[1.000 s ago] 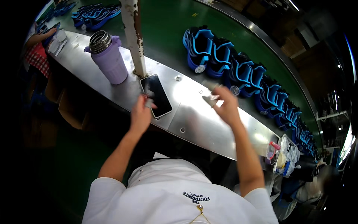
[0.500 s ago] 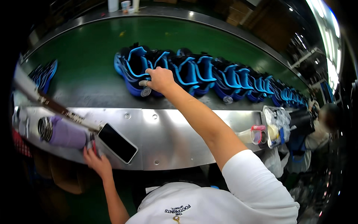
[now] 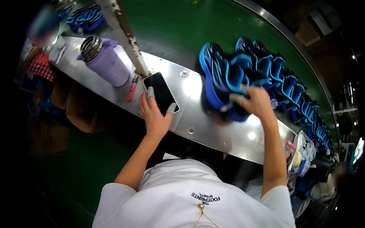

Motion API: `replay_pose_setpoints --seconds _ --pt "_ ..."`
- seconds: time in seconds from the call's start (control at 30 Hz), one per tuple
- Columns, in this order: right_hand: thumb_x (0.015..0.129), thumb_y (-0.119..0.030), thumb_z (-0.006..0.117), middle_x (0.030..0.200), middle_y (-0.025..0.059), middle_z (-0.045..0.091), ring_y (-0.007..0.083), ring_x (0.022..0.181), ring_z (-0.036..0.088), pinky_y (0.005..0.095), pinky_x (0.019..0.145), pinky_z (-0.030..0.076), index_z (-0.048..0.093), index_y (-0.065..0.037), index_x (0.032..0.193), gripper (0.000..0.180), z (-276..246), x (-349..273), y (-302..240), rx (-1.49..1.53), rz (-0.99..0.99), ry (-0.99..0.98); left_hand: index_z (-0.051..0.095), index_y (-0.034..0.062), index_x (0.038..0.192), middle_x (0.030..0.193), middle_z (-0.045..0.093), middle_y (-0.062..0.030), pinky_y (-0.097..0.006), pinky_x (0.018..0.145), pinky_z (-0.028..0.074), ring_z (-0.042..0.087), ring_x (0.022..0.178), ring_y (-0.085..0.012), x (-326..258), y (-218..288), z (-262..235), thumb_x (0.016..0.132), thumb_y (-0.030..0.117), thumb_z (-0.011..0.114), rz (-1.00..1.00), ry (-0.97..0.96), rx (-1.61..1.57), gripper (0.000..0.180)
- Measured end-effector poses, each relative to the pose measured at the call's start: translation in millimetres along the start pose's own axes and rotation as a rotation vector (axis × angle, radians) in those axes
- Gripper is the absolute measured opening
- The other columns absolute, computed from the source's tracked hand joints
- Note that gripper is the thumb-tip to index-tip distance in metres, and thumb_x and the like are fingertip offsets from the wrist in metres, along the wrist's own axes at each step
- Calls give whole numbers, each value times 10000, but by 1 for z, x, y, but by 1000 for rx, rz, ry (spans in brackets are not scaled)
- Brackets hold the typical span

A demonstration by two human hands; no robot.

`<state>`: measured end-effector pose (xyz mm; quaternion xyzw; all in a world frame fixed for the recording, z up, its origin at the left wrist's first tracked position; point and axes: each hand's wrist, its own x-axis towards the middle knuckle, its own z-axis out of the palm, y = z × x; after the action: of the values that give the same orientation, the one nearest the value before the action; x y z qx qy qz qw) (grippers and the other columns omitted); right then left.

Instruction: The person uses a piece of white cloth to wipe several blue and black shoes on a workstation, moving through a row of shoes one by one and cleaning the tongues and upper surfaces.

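My right hand (image 3: 257, 102) grips a black and blue sneaker (image 3: 216, 78) by its collar and heel, tilted over the metal ledge. Motion blurs the shoe's heel end. My left hand (image 3: 155, 117) is open, fingers apart, over the lower part of a dark-screened phone (image 3: 161, 91); I cannot tell whether it touches. Grey covers sit on some of its fingertips. Beside the phone lie red-handled thread snips (image 3: 132, 88). More black and blue sneakers (image 3: 291, 87) stand in a long row to the right of the held one.
A lilac bottle (image 3: 108, 66) stands on the metal ledge (image 3: 201, 131) by a worn upright post (image 3: 127, 36). Another shoe group (image 3: 86, 18) sits far left on the green belt (image 3: 163, 22). At right, a tray holds clear plastic bags (image 3: 304, 148). Other people are at both ends.
My right hand has drawn the end sneaker from the row toward me. My left hand has left the red snips and come over the phone. The view has turned left.
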<state>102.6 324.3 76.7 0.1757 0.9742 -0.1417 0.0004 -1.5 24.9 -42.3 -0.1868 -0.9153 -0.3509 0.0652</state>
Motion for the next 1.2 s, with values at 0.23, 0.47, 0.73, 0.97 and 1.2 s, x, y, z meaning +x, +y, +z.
replay_pose_setpoints --seconds 0.23,0.47,0.73,0.97,1.2 --pt "757 -353 813 686 112 580 297 618 582 396 579 457 745 -136 968 310 19 -100 -46 60 13 154 399 19 1356 1570 83 -328 -594 1157 168 193 1417 -517 18 6 30 710 311 816 -113 -86 230 822" --pt "763 -351 809 676 85 598 254 590 581 370 557 460 735 -156 971 295 28 -115 -45 131 6 189 411 59 1364 1545 142 -304 -561 1074 293 313 1342 -485 9 -18 -23 648 218 834 -58 -209 300 847" --pt "768 -356 804 678 91 602 268 609 597 382 560 468 718 -145 960 298 24 -117 -48 68 -26 170 473 65 1307 1464 334 -245 -538 1123 258 330 1353 -424 17 -28 -15 640 178 838 156 -184 189 769" --pt "777 -346 792 700 97 604 295 635 620 410 584 495 683 -139 977 308 21 -132 -63 90 -71 118 536 26 1271 1409 432 -248 -528 1113 288 390 1321 -430 42 -54 11 692 78 690 363 -21 256 602" --pt "783 -199 788 886 111 615 315 776 633 411 687 520 624 -102 1215 472 2 -159 -73 461 -72 -37 547 -6 1276 1364 517 -155 -395 952 441 543 1129 -335 -5 87 -56 729 145 779 331 -498 -562 613"
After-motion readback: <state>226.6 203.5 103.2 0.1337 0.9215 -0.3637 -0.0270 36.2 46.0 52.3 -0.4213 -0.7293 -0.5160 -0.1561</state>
